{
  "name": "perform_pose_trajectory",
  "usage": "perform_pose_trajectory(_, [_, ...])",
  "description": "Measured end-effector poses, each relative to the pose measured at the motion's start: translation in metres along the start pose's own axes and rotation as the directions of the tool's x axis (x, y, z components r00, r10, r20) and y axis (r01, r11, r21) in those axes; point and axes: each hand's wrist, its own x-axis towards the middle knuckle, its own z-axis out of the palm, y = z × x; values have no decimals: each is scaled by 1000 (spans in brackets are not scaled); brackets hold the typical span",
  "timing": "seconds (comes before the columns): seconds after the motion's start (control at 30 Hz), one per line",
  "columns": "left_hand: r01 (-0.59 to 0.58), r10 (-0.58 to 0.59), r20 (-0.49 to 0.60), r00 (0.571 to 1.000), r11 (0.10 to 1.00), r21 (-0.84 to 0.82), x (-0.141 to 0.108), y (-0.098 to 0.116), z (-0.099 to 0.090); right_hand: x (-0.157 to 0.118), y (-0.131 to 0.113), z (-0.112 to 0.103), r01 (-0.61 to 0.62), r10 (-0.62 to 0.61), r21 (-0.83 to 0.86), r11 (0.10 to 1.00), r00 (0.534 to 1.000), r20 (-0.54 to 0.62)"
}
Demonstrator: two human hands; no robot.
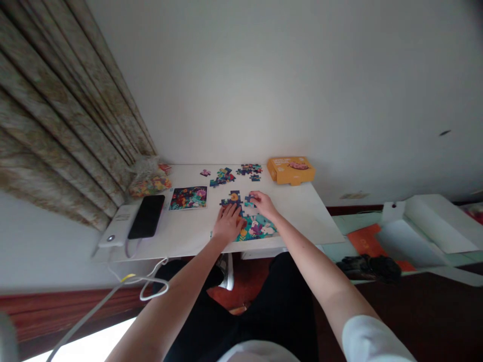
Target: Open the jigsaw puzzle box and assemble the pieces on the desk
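Observation:
A partly joined jigsaw puzzle [256, 229] with white rabbits and flowers lies near the front edge of the white table. My left hand [227, 223] rests flat on its left part, fingers spread and covering some pieces. My right hand [263, 204] pinches a small blue-green puzzle piece [249, 200] at the puzzle's upper right. Past my hands lie loose puzzle pieces [223, 177] in a cluster, more dark pieces [249, 170] further right, and a single pink piece [205, 172]. A reference picture card [188, 198] lies left of the puzzle.
A yellow puzzle box [290, 170] stands at the back right. On the left are a black phone [147, 216], a white device [119, 223] and a clear plastic bag [149, 178]. A white cable [154, 286] hangs off the front left edge. An open white box [409, 234] is at right.

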Motion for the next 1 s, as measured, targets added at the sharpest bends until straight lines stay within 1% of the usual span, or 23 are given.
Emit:
perform_pose_trajectory(0.07, [0, -1, 38, 999, 999, 45, 1, -1, -1, 3, 3, -6, -15, 15, -16, 1000, 1000, -14])
perform_pose_trajectory(0.17, [-25, 20, 54, 998, 997, 79, -1, -8, -5, 6, 8, -18, -23, 22, -33, 999, 999, -24])
perform_pose_trajectory(0.33, [-33, 28, 49, 998, 994, 101, -11, -22, -14, 9, 19, -37, -59, 57, -29, 998, 997, -53])
perform_pose_trajectory(0.5, [-17, 15, 19, 1000, 995, 93, -15, -22, -15, 12, 24, -45, -73, 72, -11, 997, 995, -64])
perform_pose_trajectory(0.57, [-20, 19, 9, 1000, 995, 97, -15, -21, -15, 12, 20, -44, -57, 54, -40, 998, 996, -66])
perform_pose_trajectory(0.63, [-26, 25, 7, 1000, 995, 95, -16, -21, -16, 12, 13, -37, -30, 24, -92, 995, 998, -57])
perform_pose_trajectory(0.77, [-36, 36, -5, 999, 997, 63, -17, -21, -18, 10, -4, -14, 15, -11, -188, 982, 1000, 27])
perform_pose_trajectory(0.83, [-37, 38, -22, 999, 998, 47, -18, -21, -19, 10, -8, -4, 43, -37, -243, 969, 999, 30])
perform_pose_trajectory(0.9, [-35, 37, -35, 999, 999, 41, -19, -20, -18, 10, -10, -1, 69, -69, -309, 949, 998, 8])
perform_pose_trajectory(1.0, [-34, 36, -41, 998, 998, 46, -20, -21, -17, 9, -7, -7, 75, -85, -424, 903, 996, -5])
